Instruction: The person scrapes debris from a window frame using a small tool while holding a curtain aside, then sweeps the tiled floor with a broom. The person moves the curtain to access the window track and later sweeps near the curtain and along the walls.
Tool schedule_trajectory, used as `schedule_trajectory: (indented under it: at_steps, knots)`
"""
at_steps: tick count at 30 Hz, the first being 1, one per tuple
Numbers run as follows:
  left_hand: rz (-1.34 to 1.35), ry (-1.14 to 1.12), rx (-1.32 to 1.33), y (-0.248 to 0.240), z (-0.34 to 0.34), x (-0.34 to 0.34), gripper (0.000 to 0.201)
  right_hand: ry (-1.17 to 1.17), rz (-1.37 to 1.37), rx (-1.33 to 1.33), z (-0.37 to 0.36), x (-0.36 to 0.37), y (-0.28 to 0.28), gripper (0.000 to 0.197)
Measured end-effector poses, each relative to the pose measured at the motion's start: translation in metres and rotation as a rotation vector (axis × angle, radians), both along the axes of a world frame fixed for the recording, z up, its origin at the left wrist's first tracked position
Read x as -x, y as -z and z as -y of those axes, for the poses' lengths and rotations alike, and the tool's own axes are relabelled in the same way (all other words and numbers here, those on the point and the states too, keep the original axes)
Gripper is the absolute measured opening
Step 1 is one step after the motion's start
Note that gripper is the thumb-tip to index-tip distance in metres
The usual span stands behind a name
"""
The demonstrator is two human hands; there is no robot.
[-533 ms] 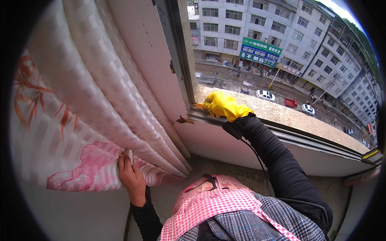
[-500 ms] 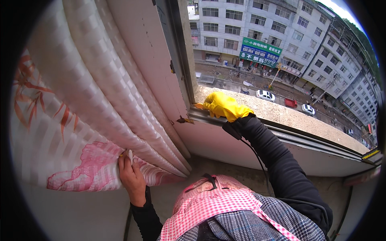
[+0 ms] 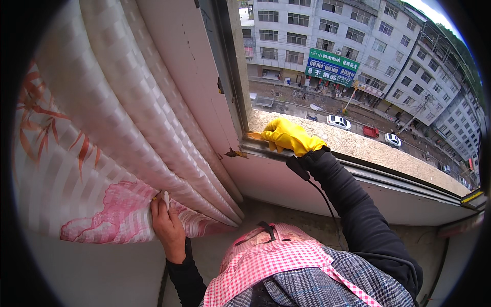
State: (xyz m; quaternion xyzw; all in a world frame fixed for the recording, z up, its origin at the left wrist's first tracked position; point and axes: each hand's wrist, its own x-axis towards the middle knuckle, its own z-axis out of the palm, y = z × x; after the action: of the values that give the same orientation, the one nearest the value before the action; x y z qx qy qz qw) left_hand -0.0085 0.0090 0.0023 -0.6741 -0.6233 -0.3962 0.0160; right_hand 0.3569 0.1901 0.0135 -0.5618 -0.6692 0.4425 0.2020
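1. Left hand [image 3: 168, 227] grips the curtain [image 3: 102, 153] hem, holding it aside.
2. Right hand [image 3: 289, 137], in a yellow glove, is closed on an orange cloth [image 3: 254, 135] at the window track [image 3: 358, 166].
3. Risk: the cloth may slip over the outer ledge [image 3: 368, 148] beyond that hand, or the curtain may fall back.

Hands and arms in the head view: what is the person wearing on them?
The right hand wears a bright yellow rubber glove over a long black sleeve, with a thin black cable along the forearm. The left hand is bare, with a black sleeve at the wrist.
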Motion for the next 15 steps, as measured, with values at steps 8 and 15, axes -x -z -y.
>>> schedule_trajectory:
  at_steps: [8, 15]
  knots:
    - [-0.006, -0.003, -0.005, 0.003, -0.002, 0.003, 0.03, -0.16, 0.021, -0.189, 0.063, 0.013, -0.021, 0.019]
    - [-0.019, 0.011, -0.02, 0.002, -0.001, 0.002, 0.031, -0.089, 0.273, -0.737, 0.047, 0.009, 0.008, 0.009]
